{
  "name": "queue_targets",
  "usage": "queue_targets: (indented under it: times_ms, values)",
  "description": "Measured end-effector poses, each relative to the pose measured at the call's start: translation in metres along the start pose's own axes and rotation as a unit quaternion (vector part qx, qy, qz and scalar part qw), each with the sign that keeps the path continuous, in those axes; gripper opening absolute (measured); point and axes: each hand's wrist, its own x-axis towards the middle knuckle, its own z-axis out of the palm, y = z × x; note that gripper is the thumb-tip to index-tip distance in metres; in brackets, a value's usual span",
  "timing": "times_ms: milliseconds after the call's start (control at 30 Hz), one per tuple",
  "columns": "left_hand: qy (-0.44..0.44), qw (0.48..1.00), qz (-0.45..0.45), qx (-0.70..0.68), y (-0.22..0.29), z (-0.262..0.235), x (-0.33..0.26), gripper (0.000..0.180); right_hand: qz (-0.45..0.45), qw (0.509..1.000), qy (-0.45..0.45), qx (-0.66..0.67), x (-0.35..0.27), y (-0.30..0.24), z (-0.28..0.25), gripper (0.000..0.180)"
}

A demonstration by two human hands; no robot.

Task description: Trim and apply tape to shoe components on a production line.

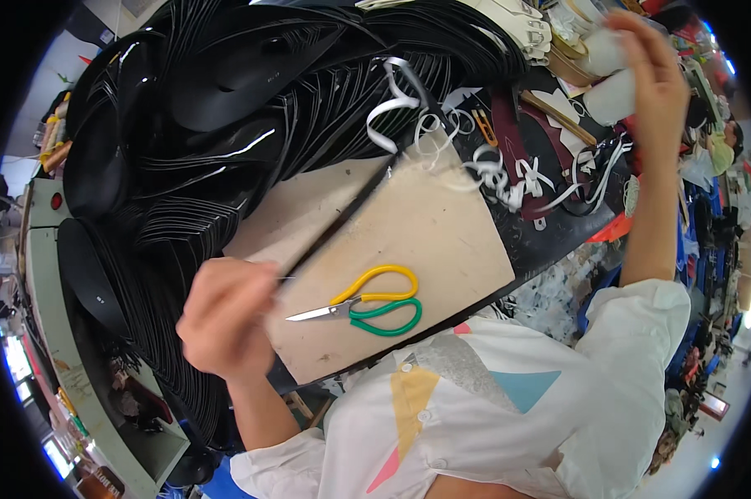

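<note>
My left hand (228,318), blurred by motion, is closed at the left edge of a pale cutting board (458,241). A long narrow black strip (346,214) runs from its fingers up and to the right across the board. Scissors (342,309) with one yellow and one green handle lie on the board beside this hand, blades pointing left. My right hand (659,79) is raised at the upper right near white thread cones (612,98). Its fingers are stretched out and smeared at the tips, and nothing shows in them.
Stacked glossy black sheet pieces (251,83) fill the far left and back. Curled white strips (496,175), dark red strap pieces (512,137) and an orange thread snipper (484,126) lie at the board's far right. White scraps (558,283) sit below the table's right edge.
</note>
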Motion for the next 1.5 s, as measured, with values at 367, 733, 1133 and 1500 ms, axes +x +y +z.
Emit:
queue_targets:
  times_ms: [367, 733, 1133, 1500]
  values:
    - [-0.180, 0.931, 0.147, 0.281, -0.006, 0.034, 0.093, 0.036, -0.078, 0.896, -0.369, 0.235, -0.021, -0.078, 0.046, 0.015]
    - [-0.015, 0.976, -0.111, 0.187, -0.138, 0.132, 0.130, 0.017, -0.052, 0.962, 0.001, 0.269, 0.012, -0.077, -0.002, 0.015]
    - [0.057, 0.979, -0.117, 0.159, 0.006, 0.036, 0.020, 0.016, 0.154, 0.827, -0.360, 0.402, -0.066, -0.089, 0.121, 0.012]
    - [0.056, 0.800, -0.559, -0.213, 0.045, 0.012, -0.034, 0.010, 0.205, 0.764, -0.473, 0.388, -0.121, -0.126, 0.148, 0.008]
